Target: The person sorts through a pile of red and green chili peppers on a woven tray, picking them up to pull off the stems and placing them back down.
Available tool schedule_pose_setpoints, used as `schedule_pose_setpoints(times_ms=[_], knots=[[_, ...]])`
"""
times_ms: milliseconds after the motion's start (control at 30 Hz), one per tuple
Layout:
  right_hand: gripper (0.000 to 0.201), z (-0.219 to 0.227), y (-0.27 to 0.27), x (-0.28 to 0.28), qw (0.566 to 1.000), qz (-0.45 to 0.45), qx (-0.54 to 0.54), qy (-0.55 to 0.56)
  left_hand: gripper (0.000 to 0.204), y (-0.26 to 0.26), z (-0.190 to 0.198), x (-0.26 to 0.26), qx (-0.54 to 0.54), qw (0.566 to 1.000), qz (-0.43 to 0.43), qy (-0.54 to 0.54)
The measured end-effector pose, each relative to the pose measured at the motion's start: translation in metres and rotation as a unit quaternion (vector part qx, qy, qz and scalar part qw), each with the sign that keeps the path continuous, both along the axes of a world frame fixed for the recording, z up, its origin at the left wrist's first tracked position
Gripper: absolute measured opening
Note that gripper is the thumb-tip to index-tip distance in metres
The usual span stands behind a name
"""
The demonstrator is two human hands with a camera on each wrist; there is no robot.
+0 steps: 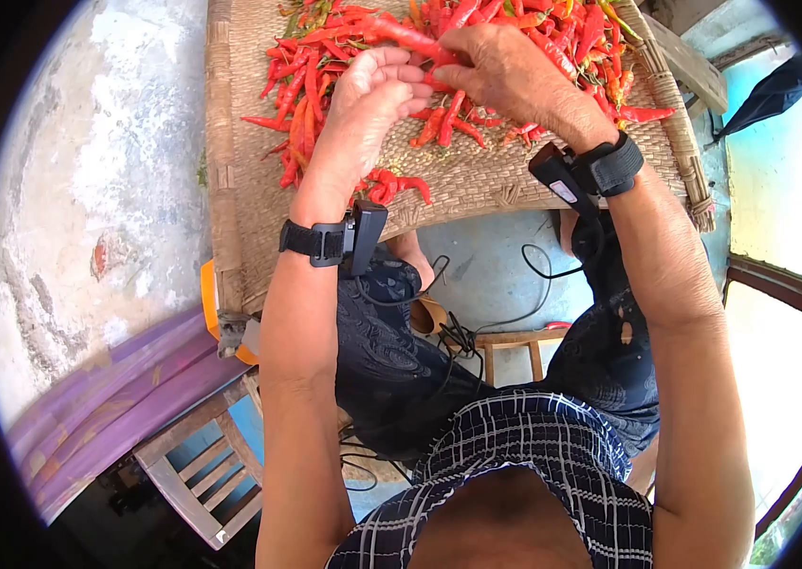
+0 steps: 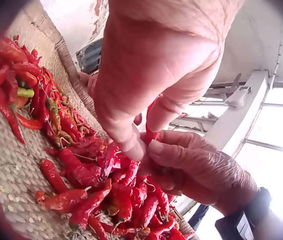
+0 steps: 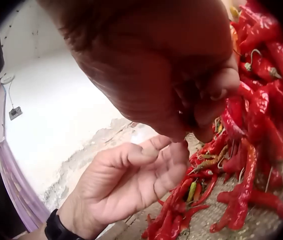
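Over the pepper pile (image 1: 453, 116), the right hand (image 1: 507, 74) pinches a red pepper (image 2: 152, 135) at its left, near the left hand (image 1: 368, 109), whose grip I cannot tell.

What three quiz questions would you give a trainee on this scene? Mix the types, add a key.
1. True or false: all the peppers in view are red.

2. Multiple choice: in the head view, on which side of the person is the purple curtain?
A) Right
B) Left
C) Straight ahead

3. Fill in the blank: the left hand and the right hand are both above a ______ tray.

Key:
1. False; the left wrist view shows a yellow-green one among the red.
2. B
3. woven
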State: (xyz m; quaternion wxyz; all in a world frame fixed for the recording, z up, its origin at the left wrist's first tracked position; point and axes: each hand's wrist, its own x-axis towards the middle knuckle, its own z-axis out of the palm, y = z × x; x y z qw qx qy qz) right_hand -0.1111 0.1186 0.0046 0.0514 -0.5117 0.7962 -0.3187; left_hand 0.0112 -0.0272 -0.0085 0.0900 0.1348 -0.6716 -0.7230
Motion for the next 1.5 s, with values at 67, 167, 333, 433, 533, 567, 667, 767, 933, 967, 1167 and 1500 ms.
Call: schedule_pose_setpoints(times_ms=[67, 167, 333, 433, 533, 567, 667, 767, 933, 967, 1167, 1500], knots=[[0.027, 0.001, 0.005, -0.008, 0.999, -0.024, -0.014, 0.017, 0.032, 0.0, -0.004, 0.0, -0.067, 0.997, 0.02, -0.036], [0.023, 0.004, 0.01, -0.022, 0.997, -0.037, -0.029, 0.054, 0.039, 0.01, -0.015, 0.0, -0.5, 0.859, -0.04, -0.103], [0.023, 0.006, 0.012, -0.022, 0.992, -0.038, -0.069, 0.094, 0.046, 0.025, -0.025, 0.004, -0.618, 0.776, -0.075, -0.101], [0.021, 0.01, 0.012, -0.021, 0.992, -0.047, -0.084, 0.084, 0.042, 0.027, -0.026, 0.002, -0.633, 0.755, -0.096, -0.146], [0.02, 0.0, 0.01, -0.025, 0.974, -0.055, -0.176, 0.13, 0.034, 0.024, -0.027, 0.001, -0.637, 0.747, -0.109, -0.159], [0.021, 0.0, 0.01, -0.026, 0.976, -0.047, -0.171, 0.126, 0.032, 0.023, -0.027, 0.001, -0.645, 0.739, -0.113, -0.161], [0.026, -0.001, 0.012, -0.027, 0.987, -0.037, -0.117, 0.107, 0.024, 0.015, -0.025, -0.004, -0.585, 0.786, -0.103, -0.17], [0.026, 0.0, 0.012, -0.019, 0.996, -0.035, -0.08, 0.022, 0.019, 0.004, -0.016, -0.006, -0.348, 0.923, -0.063, -0.153], [0.028, -0.004, 0.005, -0.005, 0.992, 0.032, -0.062, -0.107, 0.02, 0.004, -0.001, -0.004, -0.067, 0.992, -0.043, -0.101], [0.026, -0.006, 0.003, -0.004, 0.994, 0.048, -0.069, -0.074, 0.02, 0.004, -0.001, -0.003, -0.066, 0.992, -0.043, -0.101], [0.021, -0.009, 0.003, -0.008, 0.997, 0.069, -0.032, -0.017, 0.021, -0.005, -0.004, -0.002, -0.018, 0.995, -0.052, -0.086], [0.033, -0.008, -0.004, 0.002, 0.993, 0.016, -0.04, -0.109, 0.037, 0.001, 0.001, 0.0, 0.075, 0.995, -0.049, -0.031]])
